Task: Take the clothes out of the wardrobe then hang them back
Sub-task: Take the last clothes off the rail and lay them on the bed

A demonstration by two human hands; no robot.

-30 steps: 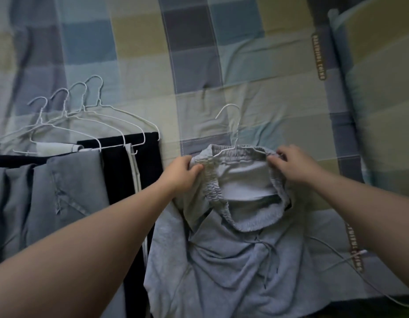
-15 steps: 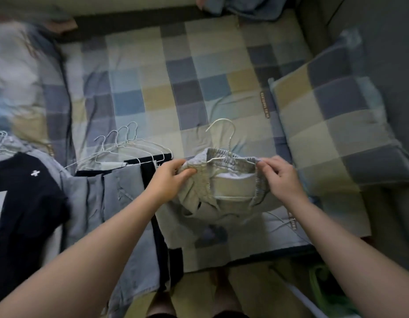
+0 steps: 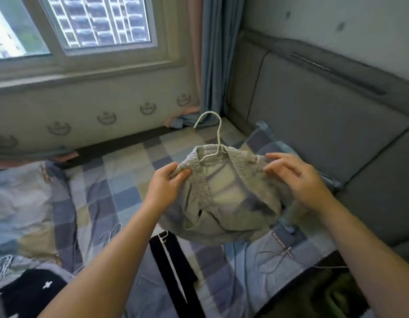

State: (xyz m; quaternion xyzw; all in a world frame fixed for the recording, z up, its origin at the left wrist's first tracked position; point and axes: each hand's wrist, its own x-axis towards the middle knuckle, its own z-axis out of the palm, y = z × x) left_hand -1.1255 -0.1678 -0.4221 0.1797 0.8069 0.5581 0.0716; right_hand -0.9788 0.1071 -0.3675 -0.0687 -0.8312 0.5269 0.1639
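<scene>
Grey sweatpants [image 3: 224, 210] with an elastic waistband hang in the air above the bed on a white wire hanger [image 3: 216, 136], whose hook stands upright above the waistband. My left hand [image 3: 168, 182] pinches the left end of the waistband. At the right end, my right hand [image 3: 295, 177] holds the cloth with its fingers partly spread. The hanger's shoulders are hidden inside the waistband.
Below lies the checked bedsheet [image 3: 121, 187], with black trousers with a white stripe [image 3: 173, 267] and a dark T-shirt [image 3: 29, 292] on it. A checked pillow [image 3: 263, 138] leans on the grey headboard [image 3: 325, 125]. A white cable [image 3: 274, 260] lies at the bed's edge. Window and curtain behind.
Both hands have lifted the sweatpants and hanger off the bed into the air. The view has tilted up, so the window and headboard now show.
</scene>
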